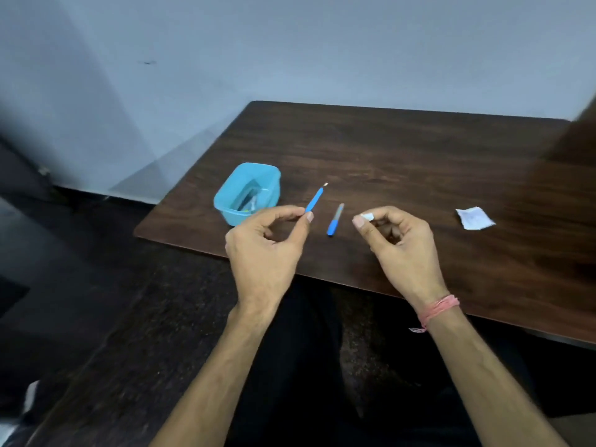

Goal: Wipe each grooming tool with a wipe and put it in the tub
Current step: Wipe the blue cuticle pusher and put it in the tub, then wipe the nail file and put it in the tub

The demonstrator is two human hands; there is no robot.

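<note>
My left hand (267, 250) pinches the lower end of a thin blue-handled grooming tool (315, 199) between thumb and forefinger; its small metal tip points up and away. My right hand (396, 243) pinches a small folded white wipe (367, 216), a short way to the right of that tool. A second blue-handled tool (335, 221) lies on the dark wooden table (403, 162) between my hands. The light blue tub (246, 192) stands at the table's left, just beyond my left hand, with some tools inside.
A torn white wipe sachet (474, 218) lies on the table to the right. The table's left and near edges fall close to my hands. A pale wall rises behind; dark floor lies to the left.
</note>
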